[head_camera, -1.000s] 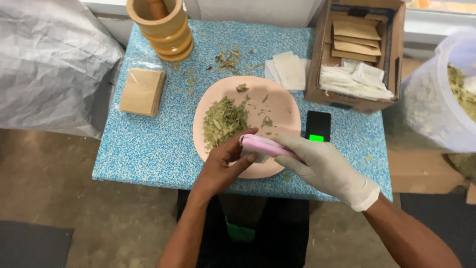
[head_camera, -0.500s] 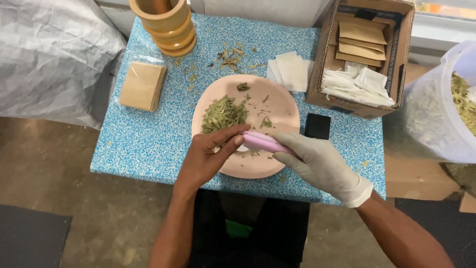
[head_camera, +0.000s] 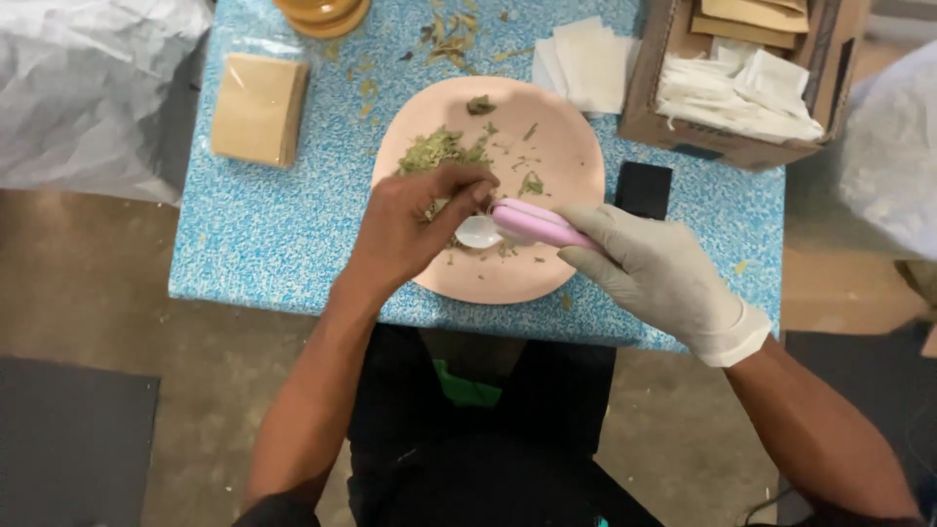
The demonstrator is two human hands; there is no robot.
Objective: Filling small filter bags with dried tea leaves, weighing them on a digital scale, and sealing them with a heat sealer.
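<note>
The bare left hand [head_camera: 415, 229] pinches a small white sachet [head_camera: 478, 231] over the pink plate [head_camera: 547, 283], fingertips closed on its top edge. The gloved right hand [head_camera: 649, 273] has its grip closed around a pink handheld sealer [head_camera: 537, 222], whose tip meets the sachet just right of the left fingers; whether the sealer's clamp is shut on the sachet edge I cannot tell.

Taking the plate as the landmark: a heap of dried green herb [head_camera: 439, 151] lies on its upper left part, with flakes scattered across the rest. A small black scale [head_camera: 643, 189] sits just off its right rim, white empty sachets [head_camera: 586, 68] lie beyond its upper right, a cardboard box [head_camera: 727, 146] of more packets stands further right, and a tan packet [head_camera: 259, 109] in clear wrap lies well to its left on the blue speckled surface [head_camera: 244, 244].

Risks, as I judge them: the left fingertips sit very close to the sealer tip, so a slip could pinch or burn them, that hand being ungloved. Herb flakes caught in the sachet mouth could spoil the seal. A tilted sachet could spill its fill back onto the plate
</note>
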